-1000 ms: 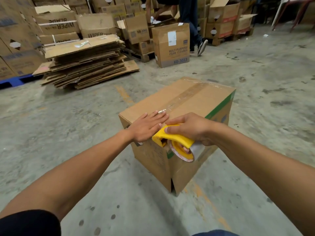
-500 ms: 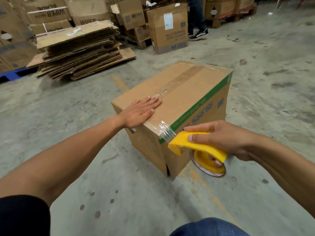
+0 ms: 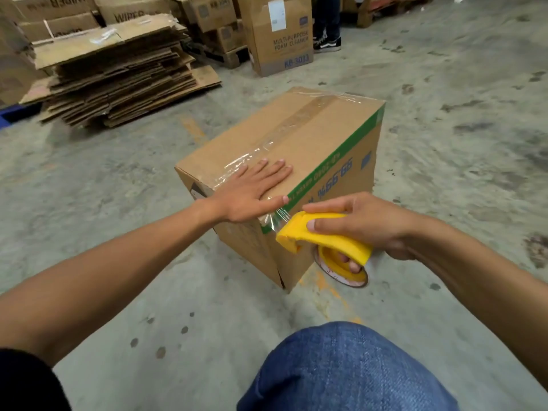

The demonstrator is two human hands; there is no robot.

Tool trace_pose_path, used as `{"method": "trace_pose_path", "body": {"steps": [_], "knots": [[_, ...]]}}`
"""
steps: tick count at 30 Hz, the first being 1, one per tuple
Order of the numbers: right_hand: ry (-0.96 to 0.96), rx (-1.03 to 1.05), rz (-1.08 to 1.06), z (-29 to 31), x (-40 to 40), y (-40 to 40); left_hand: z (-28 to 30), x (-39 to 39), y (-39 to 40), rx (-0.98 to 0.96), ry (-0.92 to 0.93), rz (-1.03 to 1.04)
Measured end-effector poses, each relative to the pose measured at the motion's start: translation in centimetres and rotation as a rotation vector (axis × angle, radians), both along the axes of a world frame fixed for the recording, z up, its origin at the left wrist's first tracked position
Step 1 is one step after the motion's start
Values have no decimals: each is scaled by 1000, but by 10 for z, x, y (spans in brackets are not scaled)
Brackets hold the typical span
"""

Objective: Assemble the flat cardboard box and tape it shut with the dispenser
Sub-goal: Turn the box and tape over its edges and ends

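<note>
A brown cardboard box with a green stripe stands closed on the concrete floor. Clear tape runs along its top seam and down over the near edge. My left hand lies flat, fingers spread, on the near end of the top, pressing on the tape. My right hand grips a yellow tape dispenser held against the box's near corner, just below the top edge. A short stretch of tape spans from the box corner to the dispenser's mouth. The tape roll shows below my fingers.
A stack of flattened cardboard lies at the back left. Several printed boxes, one reading foam cleaner, stand on pallets behind. A person's legs and a shoe are at the back. My knee in jeans is at the bottom.
My right hand pulled the dispenser off the top, over the near edge and down the box's corner. My left hand slid right, nearer the green stripe. My head tilted down.
</note>
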State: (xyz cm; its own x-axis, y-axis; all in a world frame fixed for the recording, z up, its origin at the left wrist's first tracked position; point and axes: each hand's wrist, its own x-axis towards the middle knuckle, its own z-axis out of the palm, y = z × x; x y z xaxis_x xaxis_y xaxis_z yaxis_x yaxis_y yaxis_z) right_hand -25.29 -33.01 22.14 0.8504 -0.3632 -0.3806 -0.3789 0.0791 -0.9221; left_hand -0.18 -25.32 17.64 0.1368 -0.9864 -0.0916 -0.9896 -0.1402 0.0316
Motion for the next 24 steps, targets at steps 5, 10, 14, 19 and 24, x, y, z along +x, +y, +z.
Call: {"method": "trace_pose_path", "body": {"steps": [5, 10, 14, 19, 24], "knots": [[39, -23, 54, 9, -16, -2, 2, 1, 0, 14, 15, 3], [76, -26, 87, 20, -26, -8, 3, 1, 1, 3, 31, 9], [82, -30, 73, 10, -24, -4, 1, 0, 2, -6, 26, -1], [134, -43, 34, -12, -2, -8, 0, -3, 1, -4, 15, -7], [541, -475, 344, -53, 43, -31, 0, 1, 1, -18, 20, 12]]}}
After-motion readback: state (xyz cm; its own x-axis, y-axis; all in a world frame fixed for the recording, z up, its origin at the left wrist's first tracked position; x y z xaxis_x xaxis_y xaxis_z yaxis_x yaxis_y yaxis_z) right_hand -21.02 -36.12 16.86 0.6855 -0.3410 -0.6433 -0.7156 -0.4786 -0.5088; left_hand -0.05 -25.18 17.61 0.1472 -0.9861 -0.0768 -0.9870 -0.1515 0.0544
